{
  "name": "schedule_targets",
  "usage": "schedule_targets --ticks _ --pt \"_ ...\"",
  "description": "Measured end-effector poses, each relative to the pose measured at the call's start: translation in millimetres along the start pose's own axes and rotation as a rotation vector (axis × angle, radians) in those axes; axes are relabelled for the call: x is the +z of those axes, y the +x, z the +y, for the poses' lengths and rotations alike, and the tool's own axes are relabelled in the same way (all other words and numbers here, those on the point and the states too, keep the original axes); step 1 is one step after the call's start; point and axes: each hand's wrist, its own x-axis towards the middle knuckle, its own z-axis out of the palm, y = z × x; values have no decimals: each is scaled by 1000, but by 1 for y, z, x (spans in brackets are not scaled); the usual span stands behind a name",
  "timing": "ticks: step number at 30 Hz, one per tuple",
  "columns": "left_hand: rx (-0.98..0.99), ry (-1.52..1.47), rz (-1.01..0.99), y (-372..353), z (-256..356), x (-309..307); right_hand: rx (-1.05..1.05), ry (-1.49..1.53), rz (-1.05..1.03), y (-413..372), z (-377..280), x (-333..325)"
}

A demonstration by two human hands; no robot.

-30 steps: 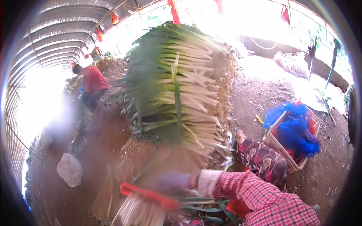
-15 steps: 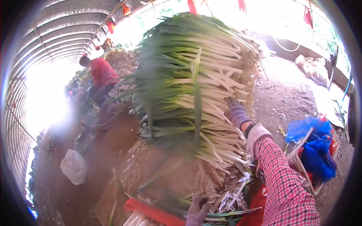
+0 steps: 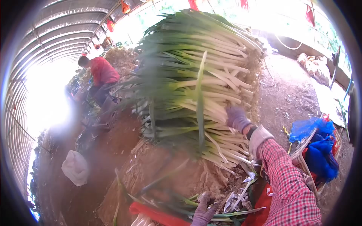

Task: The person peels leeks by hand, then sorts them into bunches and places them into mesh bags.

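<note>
Head camera: two hands in grey-purple gloves work at one big pile of green onions (image 3: 222,83), which fills the middle, green tops to the left and white stems to the right, too many stalks to count. The right hand (image 3: 238,119), below a pink checked sleeve (image 3: 284,175), lies against the white stems on the near right side of the pile; it is blurred, so I cannot tell whether its fingers grip any. The left hand (image 3: 205,211) is low in front, its fingers parted, between one red strip (image 3: 162,215) and some loose stalks (image 3: 245,211) — whether it touches them I cannot tell. A few white stems (image 3: 142,220) show below the strip. One red cloth (image 3: 260,211) beside the sleeve carries a white mark too small to read. To the right is one crate (image 3: 304,144) with blue netting (image 3: 322,158) in it and over its edge. One white bag (image 3: 75,168) lies on the ground at left, and one co-worker (image 3: 103,71) in a red top bends beyond it — well apart from both hands.
</note>
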Motion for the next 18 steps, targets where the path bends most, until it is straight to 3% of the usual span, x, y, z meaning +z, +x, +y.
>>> schedule_targets --ticks 3,6,9,10,13,15,16,18 --pt "-102 47 18 -4 25 2 -37 45 -103 -31 -22 -4" --pt "-175 123 -7 -8 29 0 -50 237 36 -61 -35 20" --pt "-26 164 51 -5 28 8 -30 282 -60 -100 -61 33" --pt "-91 127 7 -7 41 4 -33 283 -107 -111 -67 39" --pt "-34 199 -59 -4 52 6 -82 274 -215 -138 -73 67" --pt "-57 224 5 -6 63 10 -160 253 -249 -159 -72 94" --pt "-45 235 16 -7 63 10 -223 214 -166 -172 -73 107" --pt "-38 271 -25 -6 62 7 -212 226 -261 -190 -81 141"
